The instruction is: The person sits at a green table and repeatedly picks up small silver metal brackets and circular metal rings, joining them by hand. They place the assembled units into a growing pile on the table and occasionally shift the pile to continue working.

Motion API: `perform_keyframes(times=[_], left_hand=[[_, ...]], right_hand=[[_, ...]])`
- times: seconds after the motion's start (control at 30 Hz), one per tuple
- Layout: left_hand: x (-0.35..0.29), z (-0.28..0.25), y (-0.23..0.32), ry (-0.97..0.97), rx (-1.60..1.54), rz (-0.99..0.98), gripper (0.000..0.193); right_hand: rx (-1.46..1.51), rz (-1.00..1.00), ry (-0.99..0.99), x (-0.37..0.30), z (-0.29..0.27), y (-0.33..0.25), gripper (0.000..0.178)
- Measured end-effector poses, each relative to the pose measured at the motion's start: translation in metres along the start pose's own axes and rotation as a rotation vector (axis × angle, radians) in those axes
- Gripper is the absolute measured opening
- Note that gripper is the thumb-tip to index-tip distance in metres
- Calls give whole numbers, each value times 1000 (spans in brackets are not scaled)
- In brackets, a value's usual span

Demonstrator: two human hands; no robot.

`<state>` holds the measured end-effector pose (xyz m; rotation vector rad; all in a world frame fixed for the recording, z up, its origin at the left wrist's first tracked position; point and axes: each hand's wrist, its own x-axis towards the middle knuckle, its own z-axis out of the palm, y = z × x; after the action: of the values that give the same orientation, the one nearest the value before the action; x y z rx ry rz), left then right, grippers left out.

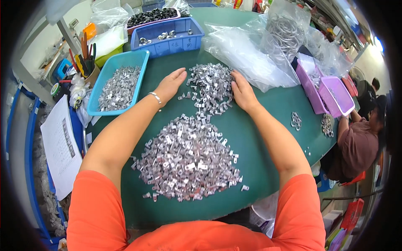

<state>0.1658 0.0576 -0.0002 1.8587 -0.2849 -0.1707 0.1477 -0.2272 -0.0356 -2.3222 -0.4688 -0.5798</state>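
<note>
A smaller heap of metal brackets (210,85) lies on the green table between my two hands. My left hand (169,86), with a silver bracelet at its wrist, is held on edge at the heap's left, fingers stretched out and a small gap from the parts. On the opposite side my right hand (243,92) rests against the heap's edge, its fingers extended and holding nothing. Nearer to me spreads a larger pile of the same small brackets (188,161), a few strays around it. The two piles meet at a narrow neck.
A turquoise basket (144,69) of brackets stands left. Behind are a blue bin (167,49) with a few metal parts and a tray of black parts (153,16). Plastic bags (245,50) lie back right, near purple baskets (307,85). A co-worker (356,144) sits at right.
</note>
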Motion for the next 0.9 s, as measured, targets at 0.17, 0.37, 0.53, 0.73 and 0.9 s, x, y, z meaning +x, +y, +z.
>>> perform_keyframes(times=[0.17, 0.37, 0.53, 0.73, 0.9], left_hand=[[64, 11, -13, 58, 121, 39, 55], [126, 40, -21, -98, 395, 105, 59], [115, 49, -17, -310, 44, 181, 40], [48, 35, -3, -481, -270, -5, 36], [2, 22, 15, -580, -608, -309, 42]], right_hand=[[9, 248, -33, 50, -8, 36, 42], [129, 420, -260, 66, 10, 49, 50], [229, 127, -274, 51, 23, 16, 49], [715, 130, -249, -15, 15, -49, 28], [1072, 196, -342, -45, 1, -96, 24]])
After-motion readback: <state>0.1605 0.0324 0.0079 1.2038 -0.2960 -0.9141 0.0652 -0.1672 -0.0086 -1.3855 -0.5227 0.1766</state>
